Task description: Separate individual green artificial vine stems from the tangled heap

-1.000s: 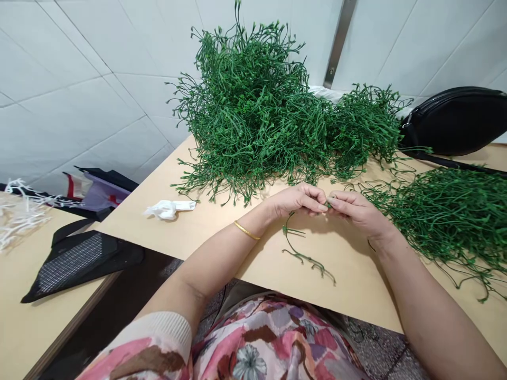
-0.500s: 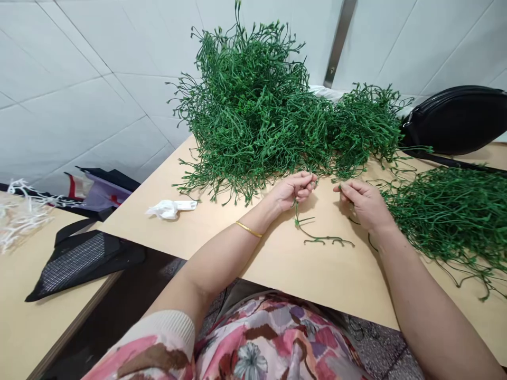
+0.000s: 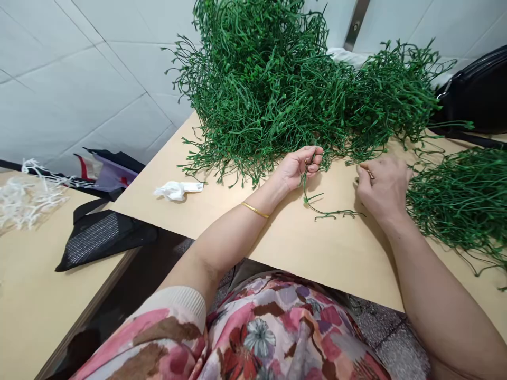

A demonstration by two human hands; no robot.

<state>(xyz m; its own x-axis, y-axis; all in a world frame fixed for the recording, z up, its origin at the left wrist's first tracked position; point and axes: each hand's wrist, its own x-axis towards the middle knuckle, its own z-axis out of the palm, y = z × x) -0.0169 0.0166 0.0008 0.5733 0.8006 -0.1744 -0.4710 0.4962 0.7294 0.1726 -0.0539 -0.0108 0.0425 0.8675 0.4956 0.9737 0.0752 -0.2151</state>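
Note:
My left hand [image 3: 299, 166] is closed in a pinch on the top of a thin green plastic sprig [image 3: 330, 212] that trails down onto the wooden table [image 3: 309, 248]. A gold bangle sits on that wrist. My right hand [image 3: 382, 184] rests on the table to the right with fingers curled and thumb against forefinger; what they pinch is too small to name. A big heap of green plastic sprigs [image 3: 273, 84] rises just behind both hands. A second, flatter pile of sprigs [image 3: 463, 200] lies beside my right hand.
A black bag [image 3: 475, 95] stands at the back right against the tiled wall. A crumpled white tissue [image 3: 178, 189] lies at the table's left. A lower table at left carries a black mesh bag [image 3: 99, 237] and white plastic sprigs [image 3: 27, 195].
My hands, joined on the sprig a second ago, have parted. The left keeps the sprig and has lifted toward the heap; the right has drawn away to the right. The view has tilted down.

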